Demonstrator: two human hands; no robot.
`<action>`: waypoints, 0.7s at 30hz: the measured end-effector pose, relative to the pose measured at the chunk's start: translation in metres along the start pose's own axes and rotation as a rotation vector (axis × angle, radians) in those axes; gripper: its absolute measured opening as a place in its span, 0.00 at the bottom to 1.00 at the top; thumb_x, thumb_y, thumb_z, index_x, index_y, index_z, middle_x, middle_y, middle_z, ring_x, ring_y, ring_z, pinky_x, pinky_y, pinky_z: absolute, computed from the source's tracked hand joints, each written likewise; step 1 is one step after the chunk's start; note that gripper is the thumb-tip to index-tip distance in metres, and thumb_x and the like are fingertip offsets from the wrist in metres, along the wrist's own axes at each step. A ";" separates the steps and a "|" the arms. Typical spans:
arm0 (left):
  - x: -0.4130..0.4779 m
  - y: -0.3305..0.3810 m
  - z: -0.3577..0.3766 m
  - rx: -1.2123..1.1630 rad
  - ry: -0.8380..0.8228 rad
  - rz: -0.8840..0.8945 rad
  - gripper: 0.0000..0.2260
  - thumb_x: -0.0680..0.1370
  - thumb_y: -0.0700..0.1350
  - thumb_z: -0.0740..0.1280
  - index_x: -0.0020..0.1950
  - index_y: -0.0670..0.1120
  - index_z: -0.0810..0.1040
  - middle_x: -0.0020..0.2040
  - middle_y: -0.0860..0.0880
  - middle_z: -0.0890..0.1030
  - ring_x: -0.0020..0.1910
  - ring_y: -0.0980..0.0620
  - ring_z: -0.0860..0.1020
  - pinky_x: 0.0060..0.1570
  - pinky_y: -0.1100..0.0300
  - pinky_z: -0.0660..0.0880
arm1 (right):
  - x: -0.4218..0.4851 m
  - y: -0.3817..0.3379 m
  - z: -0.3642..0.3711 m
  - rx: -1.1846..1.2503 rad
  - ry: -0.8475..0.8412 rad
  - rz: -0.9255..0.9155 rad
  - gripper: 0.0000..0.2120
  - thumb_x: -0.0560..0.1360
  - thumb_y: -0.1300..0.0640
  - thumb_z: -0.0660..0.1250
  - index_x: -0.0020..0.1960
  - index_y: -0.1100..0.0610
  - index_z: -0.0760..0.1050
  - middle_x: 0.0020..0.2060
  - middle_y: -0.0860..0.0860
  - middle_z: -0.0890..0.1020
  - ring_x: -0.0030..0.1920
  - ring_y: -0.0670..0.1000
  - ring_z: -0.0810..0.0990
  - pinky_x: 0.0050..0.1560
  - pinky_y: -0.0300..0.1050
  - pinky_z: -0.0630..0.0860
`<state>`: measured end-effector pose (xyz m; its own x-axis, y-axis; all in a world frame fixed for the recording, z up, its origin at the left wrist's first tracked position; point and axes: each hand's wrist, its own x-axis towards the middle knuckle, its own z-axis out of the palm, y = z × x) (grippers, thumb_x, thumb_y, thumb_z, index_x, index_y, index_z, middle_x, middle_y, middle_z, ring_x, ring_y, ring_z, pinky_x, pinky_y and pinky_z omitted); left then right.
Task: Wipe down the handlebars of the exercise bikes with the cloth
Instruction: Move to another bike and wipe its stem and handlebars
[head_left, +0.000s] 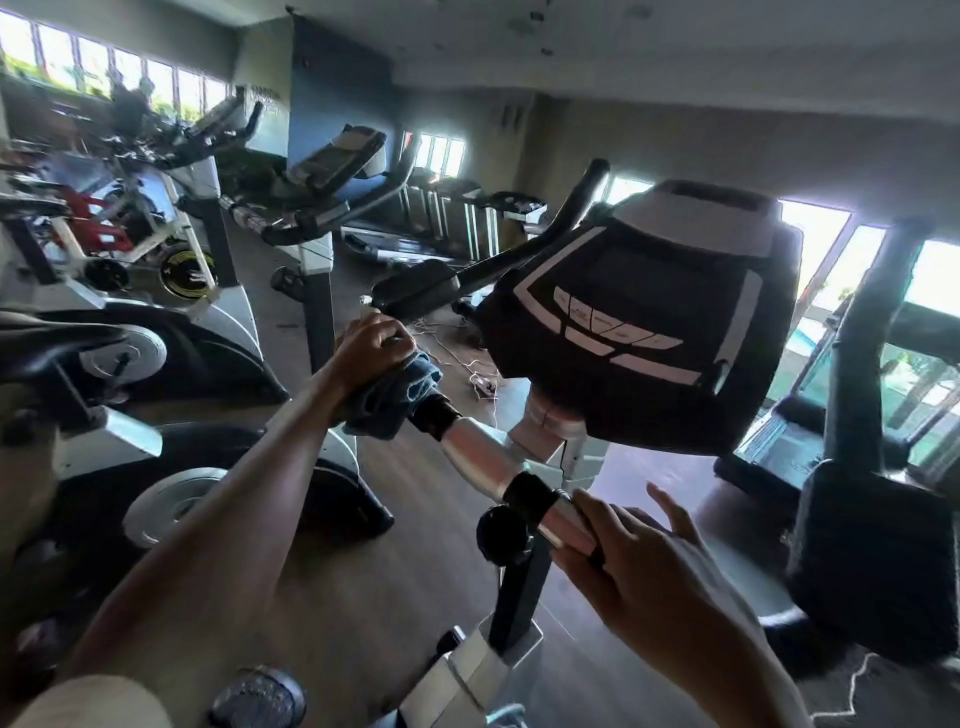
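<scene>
**Cloth bunched on the handlebar under the left hand**

The left hand (371, 349) is closed over a blue cloth (400, 397), its fingers curled down and pressing the cloth onto the handlebar (475, 451). The cloth is wrapped in folds round the bar's black section, just beyond the shiny silver sleeve, and part of it hangs below the hand. Past the hand, the bar bends and rises as a black tube to the left of the console (649, 312).

The right hand (641, 564) is at the near end of the same bar, on a second silver sleeve. Its thumb lies across the top of the sleeve, and the fingers reach past it on the far side, the forefinger lifted and fairly straight. I cannot tell whether this hand grips the bar or only rests on it.

The console is large and dark with pale buttons, and it sits tilted above the bar. A round black knob (501, 535) juts from the post (519, 603) just below the right thumb.

Other bikes (306, 223) stand in a row to the left. White cables (470, 364) trail across the wooden floor (363, 623) under the console. Bright windows (930, 275) line the right wall.
</scene>
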<state>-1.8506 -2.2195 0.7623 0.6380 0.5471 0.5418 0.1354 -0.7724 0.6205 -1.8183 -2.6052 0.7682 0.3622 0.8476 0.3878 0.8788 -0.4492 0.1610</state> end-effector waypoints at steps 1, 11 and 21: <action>0.003 -0.002 -0.002 -0.013 0.008 -0.032 0.32 0.64 0.64 0.57 0.47 0.39 0.84 0.56 0.39 0.80 0.59 0.39 0.76 0.65 0.45 0.69 | 0.000 0.000 0.000 0.004 0.012 0.004 0.24 0.77 0.36 0.50 0.65 0.48 0.70 0.51 0.39 0.83 0.52 0.41 0.82 0.73 0.49 0.56; -0.043 0.014 0.036 -0.103 0.344 0.076 0.20 0.69 0.54 0.61 0.43 0.39 0.81 0.49 0.41 0.79 0.53 0.40 0.75 0.57 0.55 0.66 | 0.002 -0.002 -0.001 -0.005 0.025 0.005 0.22 0.77 0.38 0.51 0.63 0.48 0.71 0.48 0.40 0.84 0.47 0.42 0.83 0.70 0.51 0.62; -0.109 0.100 0.049 -0.332 0.384 0.205 0.10 0.73 0.48 0.61 0.43 0.43 0.77 0.46 0.51 0.73 0.49 0.55 0.70 0.52 0.49 0.71 | -0.007 0.020 -0.052 -0.269 0.249 0.044 0.30 0.74 0.34 0.52 0.58 0.54 0.79 0.50 0.52 0.85 0.53 0.54 0.84 0.68 0.65 0.63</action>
<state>-1.8693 -2.3719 0.7371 0.2954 0.5228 0.7996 -0.2485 -0.7661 0.5927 -1.8196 -2.6346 0.8156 0.2818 0.7460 0.6034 0.7388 -0.5699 0.3596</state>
